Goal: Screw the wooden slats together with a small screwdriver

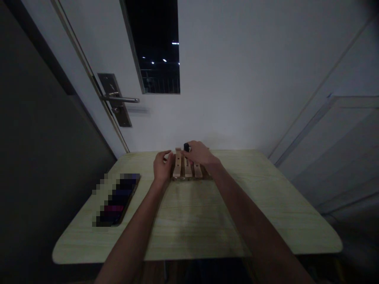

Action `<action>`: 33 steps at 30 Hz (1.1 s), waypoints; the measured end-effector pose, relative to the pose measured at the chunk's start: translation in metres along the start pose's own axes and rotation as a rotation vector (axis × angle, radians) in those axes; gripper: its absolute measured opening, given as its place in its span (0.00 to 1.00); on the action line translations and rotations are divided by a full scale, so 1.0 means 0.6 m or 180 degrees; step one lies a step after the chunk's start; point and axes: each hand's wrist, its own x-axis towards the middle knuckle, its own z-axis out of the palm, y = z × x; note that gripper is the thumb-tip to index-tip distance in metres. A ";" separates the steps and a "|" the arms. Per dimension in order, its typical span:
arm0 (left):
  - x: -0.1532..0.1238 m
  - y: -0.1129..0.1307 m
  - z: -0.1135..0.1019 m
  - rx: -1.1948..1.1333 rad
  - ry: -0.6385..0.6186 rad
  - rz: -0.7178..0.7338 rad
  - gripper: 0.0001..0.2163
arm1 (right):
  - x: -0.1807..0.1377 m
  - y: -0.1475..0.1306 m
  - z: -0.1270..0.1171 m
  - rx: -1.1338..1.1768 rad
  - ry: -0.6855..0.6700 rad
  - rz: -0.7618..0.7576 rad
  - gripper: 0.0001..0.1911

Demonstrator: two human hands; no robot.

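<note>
a small wooden slat rack [187, 167] is steadied at its side by the left hand [162, 165], fingers curled loosely. a small black thing [186, 147] is pinched by the right hand [199, 154] over the slats.

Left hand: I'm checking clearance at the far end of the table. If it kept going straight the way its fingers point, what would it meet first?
Probably the wooden slat rack by the left hand; its fingertips point up-right at the rack's left edge, though depth is unclear.

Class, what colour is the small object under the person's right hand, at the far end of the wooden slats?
Black, seen in the head view.
</note>
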 end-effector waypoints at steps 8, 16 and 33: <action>-0.036 0.095 -0.022 0.0705 -0.1403 0.2577 0.14 | 0.007 0.008 0.006 -0.0288 0.0247 -0.0164 0.16; -0.031 0.105 -0.030 0.1264 -0.1727 0.2638 0.13 | 0.008 0.008 0.007 -0.0330 0.0218 -0.0215 0.19; -0.024 0.103 -0.036 0.0845 -0.2160 0.2351 0.05 | 0.010 -0.002 0.003 -0.0483 0.0065 -0.0168 0.18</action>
